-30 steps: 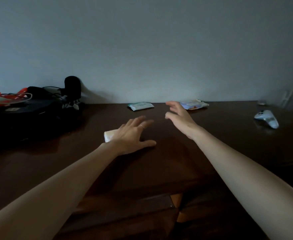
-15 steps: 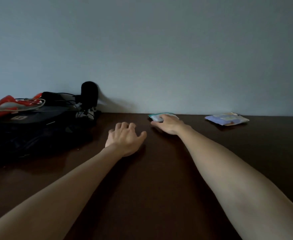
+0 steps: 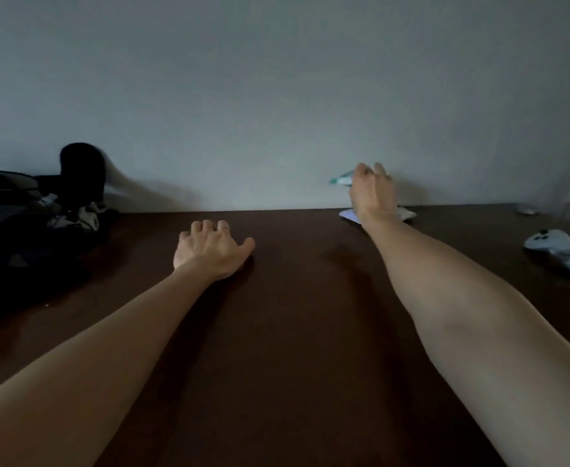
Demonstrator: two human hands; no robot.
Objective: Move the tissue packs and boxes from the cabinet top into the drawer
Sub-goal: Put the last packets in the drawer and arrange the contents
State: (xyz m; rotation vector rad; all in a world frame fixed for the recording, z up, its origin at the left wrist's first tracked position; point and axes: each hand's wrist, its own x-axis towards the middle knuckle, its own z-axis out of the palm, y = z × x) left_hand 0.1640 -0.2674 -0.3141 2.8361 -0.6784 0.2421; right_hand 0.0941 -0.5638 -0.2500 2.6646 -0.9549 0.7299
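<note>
The tissue pack (image 3: 341,179) with the teal-and-white wrapper is off the worktop (image 3: 293,332), raised in front of the wall near the back edge. The fingers (image 3: 379,171) of the right hand (image 3: 372,195) curl round its right end, so only the left tip of the pack shows past the knuckles; it looks thin, soft and slightly tilted, though the dim light blurs its print. Held by one end like this, it is probably being carried away from the wall so it can go down to the drawer, which is out of view.

Below that wrist a second pack (image 3: 349,215), pale blue and white, lies flat against the back edge, half hidden by the hand and forearm.

The left hand (image 3: 211,249) rests on the worktop nearer the middle, fingers curled under and thumb spread. It may be covering another small pack, but nothing shows beneath it, so I cannot tell whether it grips anything.

At the right edge lies a white game controller (image 3: 558,251); the back left corner holds a dark heap of bags and cables (image 3: 34,224).
</note>
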